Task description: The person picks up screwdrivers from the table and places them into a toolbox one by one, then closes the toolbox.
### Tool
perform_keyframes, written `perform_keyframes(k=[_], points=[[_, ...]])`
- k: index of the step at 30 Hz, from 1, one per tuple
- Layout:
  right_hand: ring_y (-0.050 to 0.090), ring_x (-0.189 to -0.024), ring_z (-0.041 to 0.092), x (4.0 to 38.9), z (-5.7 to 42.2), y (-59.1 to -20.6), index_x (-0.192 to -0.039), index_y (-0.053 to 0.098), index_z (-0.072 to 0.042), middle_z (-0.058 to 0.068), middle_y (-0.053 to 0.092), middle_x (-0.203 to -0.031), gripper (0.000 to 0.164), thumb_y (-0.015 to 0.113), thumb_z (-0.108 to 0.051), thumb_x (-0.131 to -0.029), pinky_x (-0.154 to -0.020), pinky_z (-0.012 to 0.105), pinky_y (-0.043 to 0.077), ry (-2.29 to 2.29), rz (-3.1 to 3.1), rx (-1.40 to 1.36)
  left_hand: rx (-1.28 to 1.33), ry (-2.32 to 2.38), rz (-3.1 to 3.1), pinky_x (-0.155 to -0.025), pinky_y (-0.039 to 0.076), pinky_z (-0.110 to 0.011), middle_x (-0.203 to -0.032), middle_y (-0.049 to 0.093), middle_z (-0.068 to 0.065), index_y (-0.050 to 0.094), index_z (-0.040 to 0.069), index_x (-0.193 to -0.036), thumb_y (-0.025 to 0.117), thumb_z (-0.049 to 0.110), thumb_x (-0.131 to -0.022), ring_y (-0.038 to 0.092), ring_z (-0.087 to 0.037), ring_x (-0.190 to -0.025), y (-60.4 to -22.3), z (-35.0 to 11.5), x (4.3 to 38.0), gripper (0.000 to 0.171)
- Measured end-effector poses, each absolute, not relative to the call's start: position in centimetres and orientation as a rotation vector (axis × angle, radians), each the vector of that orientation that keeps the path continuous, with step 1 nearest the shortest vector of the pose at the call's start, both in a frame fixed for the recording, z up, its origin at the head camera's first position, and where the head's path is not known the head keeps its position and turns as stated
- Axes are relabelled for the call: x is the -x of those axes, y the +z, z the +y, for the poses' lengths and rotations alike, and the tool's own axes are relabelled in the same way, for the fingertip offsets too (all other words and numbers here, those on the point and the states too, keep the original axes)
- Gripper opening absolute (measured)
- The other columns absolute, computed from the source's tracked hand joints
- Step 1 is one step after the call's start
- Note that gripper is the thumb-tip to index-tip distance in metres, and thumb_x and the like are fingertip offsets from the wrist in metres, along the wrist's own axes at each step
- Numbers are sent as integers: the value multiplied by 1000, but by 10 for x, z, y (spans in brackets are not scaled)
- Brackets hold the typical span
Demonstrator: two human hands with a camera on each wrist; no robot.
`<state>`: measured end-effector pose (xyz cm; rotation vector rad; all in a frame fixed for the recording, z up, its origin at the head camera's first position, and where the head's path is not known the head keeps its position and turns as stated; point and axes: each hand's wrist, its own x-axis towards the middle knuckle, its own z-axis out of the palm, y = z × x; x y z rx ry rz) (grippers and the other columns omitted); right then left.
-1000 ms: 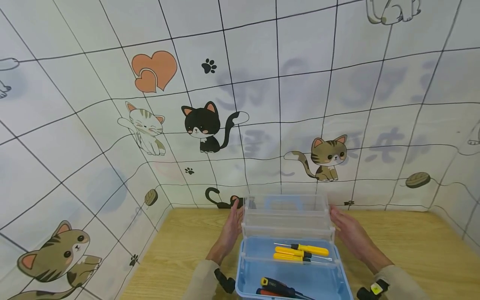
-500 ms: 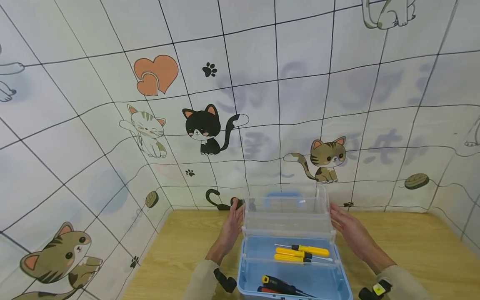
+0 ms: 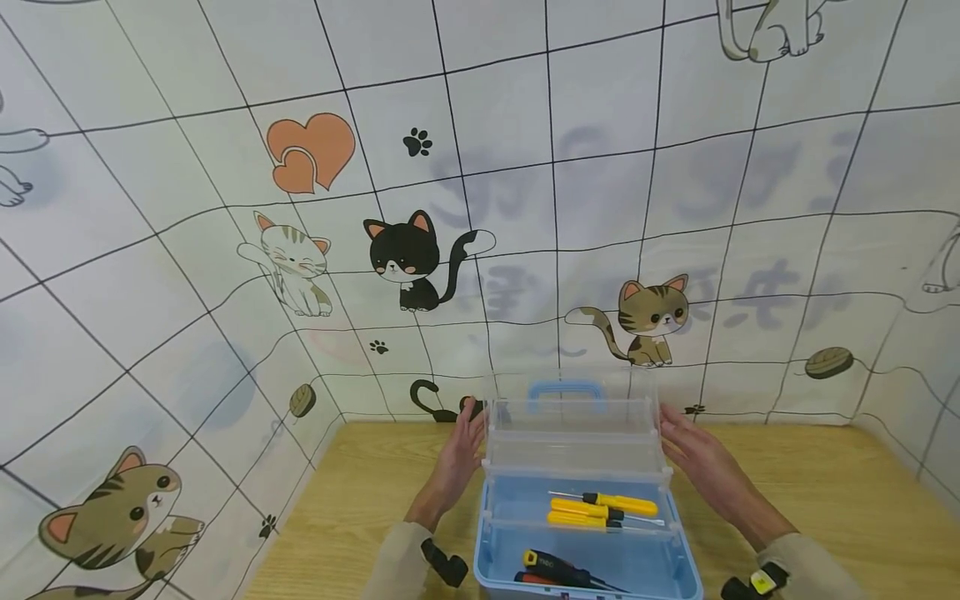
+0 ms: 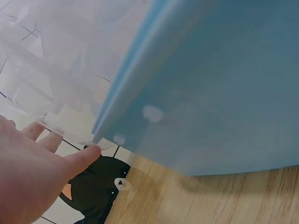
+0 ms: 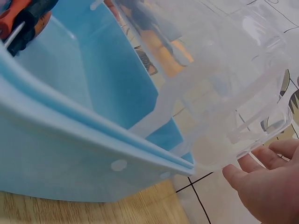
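Observation:
A blue toolbox stands on the table with its clear lid raised at the back; a blue handle shows through it. Clear trays are lifted between lid and base. In the box lie several yellow-handled screwdrivers and a black-handled screwdriver beside a partly hidden red-handled tool. At the lid's left side is my left hand, fingertips at its edge in the left wrist view. My right hand flanks the right side, fingers relaxed against or very near the clear plastic.
A wood-grain table extends to either side of the box. Close behind the lid stands a wall sheet printed with cats and grid lines, which turns a corner at the left.
The clear lid and its handle have shifted slightly upward at the back of the box. Both hands stay at its sides, nearly in place. The head view has tilted a little.

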<state>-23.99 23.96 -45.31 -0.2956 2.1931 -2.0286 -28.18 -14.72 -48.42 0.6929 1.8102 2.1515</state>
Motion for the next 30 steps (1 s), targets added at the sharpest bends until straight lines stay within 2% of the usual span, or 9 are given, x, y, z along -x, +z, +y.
perform_keyframes(k=[3, 8, 11, 13, 15, 18, 22, 25, 30], points=[[6, -149, 46, 238, 241, -452, -158, 6, 0, 19, -3, -165, 68, 35, -36, -108, -114, 52, 19, -2031, 2186, 328, -700, 2127, 1825, -112, 3, -74, -166, -2, -15, -12, 24, -159, 4, 48, -107, -5, -35, -152, -483, -150, 281, 59], [5, -148, 47, 235, 242, -450, -157, 4, 2, 21, -4, -164, 66, 35, -31, -109, -111, 28, 32, -2056, 2152, 382, -683, 2123, 1798, -110, 3, -76, -166, -1, -14, -9, 26, -159, 6, 47, -107, -6, -35, -152, -481, -152, 280, 58], [25, -149, 16, 234, 243, -452, -156, 2, 4, 25, -5, -163, 66, 34, -29, -109, -104, 14, 37, -2102, 2101, 431, -694, 2133, 1766, -111, 2, -75, -166, -2, -15, -10, 26, -159, 7, 47, -108, -7, -35, -152, -481, -153, 280, 58], [36, -138, -5, 233, 244, -453, -155, 1, 7, 28, -8, -161, 65, 33, -27, -110, -101, 10, 38, -2149, 2048, 491, -710, 2146, 1746, -112, 1, -74, -166, -2, -15, -10, 24, -159, 8, 47, -108, -7, -34, -152, -481, -153, 280, 59], [42, -122, -18, 233, 245, -455, -153, -1, 11, 31, -10, -159, 64, 31, -23, -110, -99, 9, 38, -2203, 1984, 568, -724, 2159, 1734, -113, 1, -72, -166, -2, -15, -10, 24, -159, 8, 47, -108, -6, -34, -152, -481, -153, 279, 59], [44, -125, -14, 232, 248, -456, -150, -5, 14, 28, -9, -160, 61, 28, -17, -110, -101, 11, 38, -2266, 1885, 681, -749, 2163, 1727, -115, 1, -69, -166, -2, -16, -10, 22, -159, 8, 46, -108, -4, -34, -152, -481, -152, 279, 60], [44, -129, -10, 230, 250, -457, -150, -7, 14, 9, 9, -166, 60, 26, -15, -109, -103, 13, 39, -2289, 1829, 758, -770, 2145, 1728, -116, -2, -67, -166, -5, -16, -13, 20, -159, 6, 46, -108, -6, -35, -152, -480, -152, 279, 60], [43, -130, -9, 230, 251, -456, -151, -6, 12, -4, 23, -160, 60, 26, -16, -109, -103, 14, 39, -2291, 1831, 764, -763, 2146, 1729, -117, -3, -65, -166, -6, -15, -15, 19, -158, 5, 46, -107, -6, -34, -152, -479, -151, 278, 61], [42, -133, -7, 230, 252, -457, -151, -6, 13, -13, 31, -154, 57, 23, -13, -109, -105, 15, 38, -2305, 1808, 817, -760, 2160, 1729, -119, -2, -62, -166, -4, -15, -14, 18, -158, 6, 47, -107, -4, -33, -153, -478, -151, 278, 62]])
